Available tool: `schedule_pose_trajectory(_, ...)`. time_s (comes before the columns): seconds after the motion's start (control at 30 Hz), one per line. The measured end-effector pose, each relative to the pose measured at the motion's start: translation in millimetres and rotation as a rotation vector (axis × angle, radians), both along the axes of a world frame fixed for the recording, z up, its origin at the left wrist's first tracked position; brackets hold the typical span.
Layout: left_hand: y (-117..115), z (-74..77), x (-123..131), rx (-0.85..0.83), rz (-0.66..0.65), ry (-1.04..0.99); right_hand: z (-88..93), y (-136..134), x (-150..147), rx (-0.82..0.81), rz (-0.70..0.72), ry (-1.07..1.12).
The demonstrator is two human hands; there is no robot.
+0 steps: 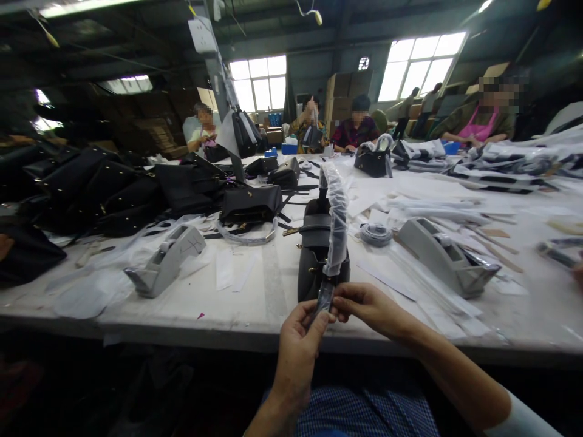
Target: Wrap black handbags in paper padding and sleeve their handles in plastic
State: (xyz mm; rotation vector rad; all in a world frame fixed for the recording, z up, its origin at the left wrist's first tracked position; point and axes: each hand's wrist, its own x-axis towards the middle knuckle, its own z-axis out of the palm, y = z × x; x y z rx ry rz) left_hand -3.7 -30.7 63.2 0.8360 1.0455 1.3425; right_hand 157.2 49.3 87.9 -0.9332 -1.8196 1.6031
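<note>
A black handbag [313, 255] with gold-coloured fittings stands on the white table right in front of me. Its arched handle [337, 224] is wrapped in crinkled clear plastic. At the near end of the bag, my left hand [298, 334] grips a dark strap end [325, 295] with a shiny, film-like surface, thumb on top. My right hand [359, 301] pinches the same strap end from the right side, its fingertips close to the left thumb. What lies between the right fingertips is partly hidden.
Grey tape dispensers stand left [166, 258] and right [446, 255] of the bag. Another black handbag [250, 203] lies behind to the left, near a large pile of black bags [91, 188]. White strips [432, 285] cover the right side. Several people sit across the table.
</note>
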Motion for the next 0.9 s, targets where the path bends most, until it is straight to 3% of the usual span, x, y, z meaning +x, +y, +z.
schedule_pose_trajectory(0.47,6.6,-2.2,2.5,-0.160,-0.098,-0.130,-15.0,-15.9,-14.9,0.174,-0.258,-0.044)
schedule_pose_trajectory(0.63,8.6,-2.5,4.9,-0.182,-0.144,-0.184,-27.0,-19.4,-26.0,0.076,-0.362,0.036)
schedule_pose_trajectory(0.9,6.2,3.8,2.1,-0.207,-0.225,-0.232,-23.1,-19.5,-33.0,-0.105,-0.394,0.103)
